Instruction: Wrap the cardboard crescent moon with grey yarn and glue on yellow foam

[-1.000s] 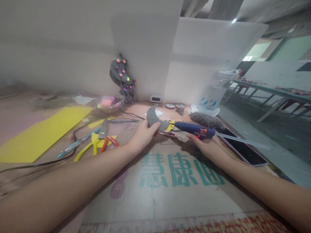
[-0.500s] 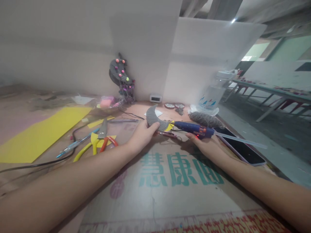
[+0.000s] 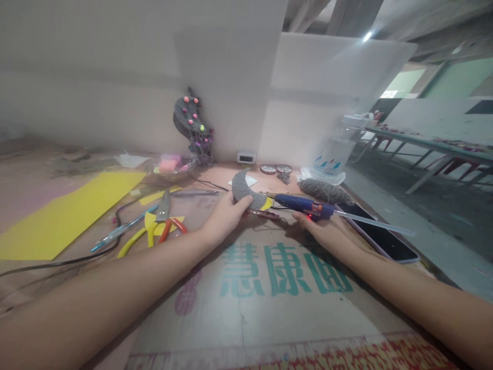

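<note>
Between the thumb and fingers of my left hand point(image 3: 230, 211) is a grey yarn-wrapped crescent point(image 3: 243, 186), with a bit of bare yellow at its right tip. My right hand point(image 3: 319, 226) grips a blue hot glue gun point(image 3: 304, 204) from below. A long clear glue stick point(image 3: 377, 223) sticks out of its back end, and a small red light glows near the handle. The gun's nozzle points left and lies close to the yellow tip; whether they touch I cannot tell. Behind stands a finished-looking grey crescent with coloured beads point(image 3: 188, 115), leaning on the wall.
Left of my arm lie pliers point(image 3: 154, 226), a blue pen point(image 3: 123, 228) and a yellow sheet point(image 3: 73, 216). A black cord point(image 3: 57, 263) runs across there. On the right are a grey yarn skein point(image 3: 325, 191), a phone point(image 3: 379, 236) and a water bottle point(image 3: 333, 149). A small white clock point(image 3: 246, 156) stands behind.
The glue gun and my right hand have shifted slightly left, nearer the crescent's yellow tip. My left hand holds the crescent in nearly the same place.
</note>
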`<act>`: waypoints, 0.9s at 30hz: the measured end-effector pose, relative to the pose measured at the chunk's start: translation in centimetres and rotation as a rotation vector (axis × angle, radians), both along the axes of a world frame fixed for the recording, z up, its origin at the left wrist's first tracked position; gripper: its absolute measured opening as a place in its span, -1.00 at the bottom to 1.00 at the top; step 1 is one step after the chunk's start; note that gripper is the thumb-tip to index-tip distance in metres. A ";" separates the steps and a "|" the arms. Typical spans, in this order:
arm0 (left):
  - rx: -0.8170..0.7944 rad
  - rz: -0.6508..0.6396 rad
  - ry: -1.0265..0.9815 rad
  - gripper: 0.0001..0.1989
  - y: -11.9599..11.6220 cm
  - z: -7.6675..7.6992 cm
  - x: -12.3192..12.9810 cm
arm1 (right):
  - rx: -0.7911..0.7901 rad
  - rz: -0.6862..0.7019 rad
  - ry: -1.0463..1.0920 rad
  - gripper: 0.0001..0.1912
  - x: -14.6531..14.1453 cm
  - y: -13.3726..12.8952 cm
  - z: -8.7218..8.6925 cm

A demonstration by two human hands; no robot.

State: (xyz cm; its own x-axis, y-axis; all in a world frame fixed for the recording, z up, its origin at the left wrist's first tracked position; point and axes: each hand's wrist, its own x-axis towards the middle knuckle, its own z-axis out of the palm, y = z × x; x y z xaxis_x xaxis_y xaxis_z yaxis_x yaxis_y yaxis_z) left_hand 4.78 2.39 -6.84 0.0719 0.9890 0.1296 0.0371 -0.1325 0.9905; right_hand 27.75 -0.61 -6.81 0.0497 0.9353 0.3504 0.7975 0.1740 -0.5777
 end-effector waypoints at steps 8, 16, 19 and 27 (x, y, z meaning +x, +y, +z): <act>0.012 -0.120 -0.023 -0.84 0.2 -0.5 0.2 | 0.081 0.111 0.365 -0.58 2.2 1.6 0.7; 0.030 -0.258 -0.013 -0.83 -0.2 -1.0 0.5 | 0.010 0.145 0.118 -0.56 2.3 8.1 2.0; -0.012 -0.191 -0.095 -0.84 0.1 -1.1 0.6 | -0.013 0.147 0.061 -0.61 0.0 12.2 1.4; -0.056 -0.136 -0.124 -0.78 0.8 -1.3 0.4 | -0.139 0.107 -0.080 -0.63 -3.2 16.4 -0.3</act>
State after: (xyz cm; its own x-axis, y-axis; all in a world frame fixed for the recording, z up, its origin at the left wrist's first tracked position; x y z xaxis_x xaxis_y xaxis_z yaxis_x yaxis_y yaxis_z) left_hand 5.18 3.22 -8.11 0.1924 0.9771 0.0909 -0.1003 -0.0726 0.9923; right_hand 24.54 15.81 -7.11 -0.0750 0.9734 0.2164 0.8229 0.1830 -0.5379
